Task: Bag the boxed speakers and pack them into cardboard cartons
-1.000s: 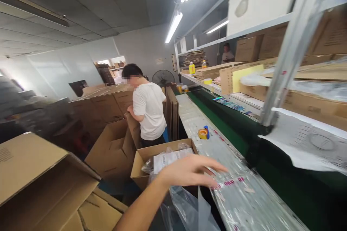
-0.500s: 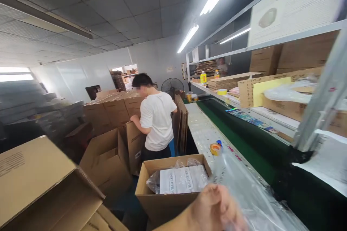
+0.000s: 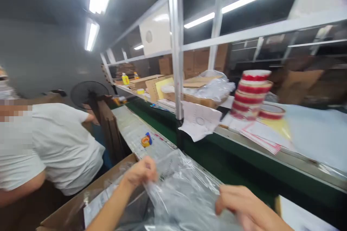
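Note:
A clear plastic bag lies crumpled over the near end of the work surface. My left hand is closed on its left edge, above the side of an open carton. Across the bag, my right hand has its fingers curled at the right edge, gripping the film. The carton stands at lower left and contains clear plastic and a white printed package, partly covered by my left forearm.
A person in a white shirt bends close at the left. Along the bench lies a tape roll. A metal post rises from the shelf, with stacked red-and-white tape rolls to its right. A fan stands behind.
My view has swung right. My right hand has come into view at the bag, and my left hand grips its other side. The other person now appears nearer, bending at the left edge.

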A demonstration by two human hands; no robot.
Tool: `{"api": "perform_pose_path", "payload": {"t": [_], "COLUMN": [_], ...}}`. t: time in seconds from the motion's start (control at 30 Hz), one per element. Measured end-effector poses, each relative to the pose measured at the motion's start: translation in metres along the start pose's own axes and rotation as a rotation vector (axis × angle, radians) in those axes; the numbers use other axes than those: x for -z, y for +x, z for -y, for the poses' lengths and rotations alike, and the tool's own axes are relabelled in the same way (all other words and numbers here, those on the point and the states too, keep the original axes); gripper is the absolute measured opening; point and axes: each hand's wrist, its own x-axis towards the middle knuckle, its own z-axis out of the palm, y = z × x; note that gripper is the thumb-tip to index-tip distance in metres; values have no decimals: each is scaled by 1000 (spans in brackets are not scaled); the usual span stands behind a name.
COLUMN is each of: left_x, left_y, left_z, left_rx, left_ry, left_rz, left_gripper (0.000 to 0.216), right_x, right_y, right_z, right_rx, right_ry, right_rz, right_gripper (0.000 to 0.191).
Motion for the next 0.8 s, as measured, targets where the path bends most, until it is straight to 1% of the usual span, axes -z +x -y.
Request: {"api": "perform_pose_path", "payload": {"t": [0.03,0.07,0.1,0.13,0.17,0.2,0.23,0.27,0.3,0.33,0.37,0.4,0.43,0.47,0.5,0.53,0.57,0.6,0.63,0.7,0.73,0.77,0.8], "left_x": [1,2,2,1,-2,-6,-11,-17,-25,-34,-46,-59,-74,-91,-109,-126,-141,-154,-165,-176,-177,-177,-174], "left_y": [3,8,16,25,35,46,57,67,77,85,93,98,102,105,107,109,111,113,116,124,128,133,138], "left_z": [-7,-13,-17,-19,-19,-17,-15,-12,-10,-10,-11,-13,-15,-18,-19,-19,-18,-15,-12,-5,-3,0,1], "left_rx": [-70,-159,-241,-279,-260,-187,-78,49,159,201,166,89,0,-67,-83,-28,89,220,341,515,562,582,599], "left_ry": [-44,-102,-153,-162,-126,-54,36,122,213,313,424,541,629,669,666,643,639,666,722,809,791,734,650], "left_rz": [21,11,-26,-79,-124,-146,-141,-107,-56,-27,-27,-36,-21,33,132,267,425,567,682,840,913,980,1032], "left_gripper": [66,71,72,71,67,62,56,49,42,34,26,21,20,27,39,55,66,68,58,24,24,28,28], "right_x": [5,9,13,16,18,18,17,15,12,8,5,2,0,0,1,3,5,9,12,20,24,27,31], "right_y": [-1,-3,-6,-12,-19,-28,-38,-48,-58,-66,-72,-75,-77,-77,-76,-74,-73,-72,-72,-76,-81,-87,-95], "right_z": [-3,-7,-12,-17,-21,-25,-27,-30,-32,-33,-35,-36,-37,-37,-36,-34,-32,-28,-24,-14,-10,-6,-3], "right_rx": [-38,-71,-94,-99,-84,-64,-52,-64,-105,-167,-244,-324,-400,-465,-509,-535,-542,-529,-504,-418,-344,-258,-181], "right_ry": [46,117,205,301,394,486,582,683,780,860,907,918,893,839,764,681,592,493,385,218,197,228,313], "right_rz": [126,252,358,424,443,419,352,253,125,-26,-187,-335,-438,-495,-509,-475,-419,-371,-353,-347,-311,-240,-153], "right_gripper": [74,84,90,90,86,77,67,58,54,54,55,55,53,52,54,57,57,57,58,61,61,61,60]}}
